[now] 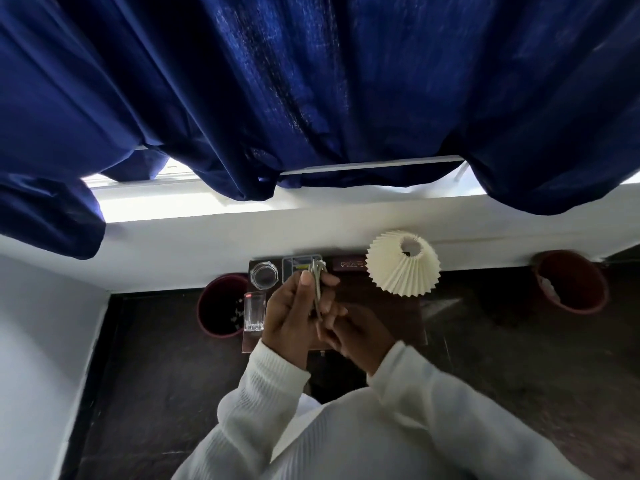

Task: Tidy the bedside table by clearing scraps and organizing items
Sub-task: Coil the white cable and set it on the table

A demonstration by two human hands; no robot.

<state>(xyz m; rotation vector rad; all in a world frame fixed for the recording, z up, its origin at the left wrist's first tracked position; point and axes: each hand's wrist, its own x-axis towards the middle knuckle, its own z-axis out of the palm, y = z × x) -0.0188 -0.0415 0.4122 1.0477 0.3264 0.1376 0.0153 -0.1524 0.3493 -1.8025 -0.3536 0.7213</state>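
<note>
Above the small dark bedside table (412, 313) my left hand (291, 317) grips a bunch of thin greyish stick-like items (317, 282), perhaps pens, thumb up along them. My right hand (356, 332) pinches the lower end of the same bunch. On the table's left stand a clear drinking glass (254, 311) and a round glass jar (264, 274). A grey organiser tray (294, 266) sits at the back, partly hidden by the bunch. A dark book (349, 264) lies beside it.
A cream pleated lampshade (403, 261) stands at the table's back right. A dark red bin (221, 304) holding pale scraps sits on the floor at the left; another red bin (571, 282) is far right. Blue curtains (311, 98) hang over a white wall ledge.
</note>
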